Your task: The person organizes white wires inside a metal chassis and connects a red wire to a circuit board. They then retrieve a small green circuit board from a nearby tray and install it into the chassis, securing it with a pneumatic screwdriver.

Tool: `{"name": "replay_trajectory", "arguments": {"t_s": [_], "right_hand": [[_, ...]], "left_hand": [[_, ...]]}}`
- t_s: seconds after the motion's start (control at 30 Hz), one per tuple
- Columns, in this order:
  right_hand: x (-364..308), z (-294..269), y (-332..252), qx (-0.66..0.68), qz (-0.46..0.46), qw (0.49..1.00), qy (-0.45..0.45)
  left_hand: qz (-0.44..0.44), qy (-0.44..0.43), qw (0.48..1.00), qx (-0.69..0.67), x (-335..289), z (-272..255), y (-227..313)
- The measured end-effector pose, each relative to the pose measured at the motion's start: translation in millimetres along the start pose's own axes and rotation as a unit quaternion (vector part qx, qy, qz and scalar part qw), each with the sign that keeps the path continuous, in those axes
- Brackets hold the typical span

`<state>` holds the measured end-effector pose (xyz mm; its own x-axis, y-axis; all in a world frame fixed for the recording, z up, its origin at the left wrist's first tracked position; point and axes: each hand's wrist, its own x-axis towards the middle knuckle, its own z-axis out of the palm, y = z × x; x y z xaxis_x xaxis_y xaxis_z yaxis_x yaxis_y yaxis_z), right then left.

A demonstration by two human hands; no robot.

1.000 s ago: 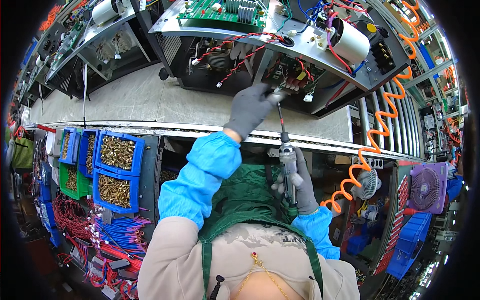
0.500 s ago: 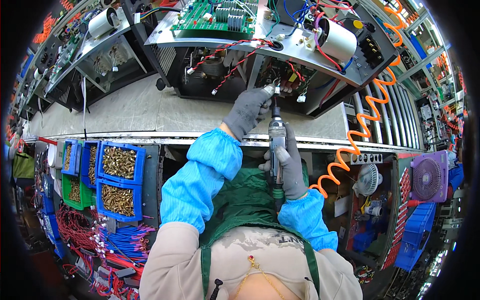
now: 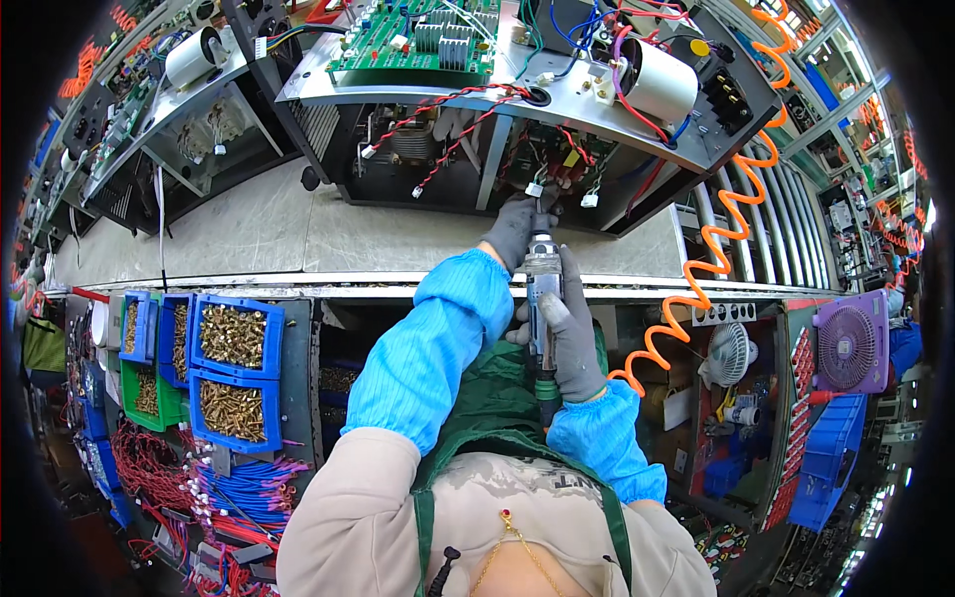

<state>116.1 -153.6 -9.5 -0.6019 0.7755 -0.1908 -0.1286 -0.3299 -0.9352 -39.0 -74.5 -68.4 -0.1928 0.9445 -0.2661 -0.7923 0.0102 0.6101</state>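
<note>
My right hand (image 3: 575,333), in a grey glove, grips an air screwdriver (image 3: 542,316) held with its bit pointing away from me. My left hand (image 3: 513,229), gloved too, is closed around the front end of the screwdriver at its bit; the fingertips are partly hidden. Just beyond them is the open front of a metal chassis (image 3: 477,199). Inside it, a small white connector (image 3: 534,189) on wires hangs above my left fingers. Another white connector (image 3: 589,200) dangles to the right. Red-black twisted wires (image 3: 448,149) hang at the chassis's left part.
A green circuit board (image 3: 398,55) and a white cylinder (image 3: 665,82) sit atop the chassis. An orange coiled air hose (image 3: 718,239) runs down the right side. Blue bins (image 3: 282,343) of brass-coloured fasteners stand left, above wire bundles (image 3: 249,488). Another chassis (image 3: 149,164) stands far left.
My left hand has drawn back from the white connector toward the screwdriver's front end. The screwdriver has shifted slightly left in my right hand.
</note>
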Motion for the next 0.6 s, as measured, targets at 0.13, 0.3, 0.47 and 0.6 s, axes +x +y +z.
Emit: {"name": "replay_trajectory", "arguments": {"t_s": [0.13, 0.3, 0.47, 0.6], "right_hand": [[0, -4, 3, 0.126, 0.009, 0.990, -0.061], [4, -18, 22, 0.300, 0.006, 0.943, -0.145], [6, -11, 14, 0.042, -0.004, 0.998, -0.041], [3, -7, 13, 0.388, 0.052, 0.908, -0.152]], "left_hand": [[-0.022, -0.018, 0.999, -0.045, 22, -21, -16], [0.010, -0.007, 0.997, -0.071, 30, -22, -28], [-0.002, -0.028, 0.995, -0.098, 32, -28, -32], [0.002, -0.066, 0.981, -0.183, 47, -41, -43]]}}
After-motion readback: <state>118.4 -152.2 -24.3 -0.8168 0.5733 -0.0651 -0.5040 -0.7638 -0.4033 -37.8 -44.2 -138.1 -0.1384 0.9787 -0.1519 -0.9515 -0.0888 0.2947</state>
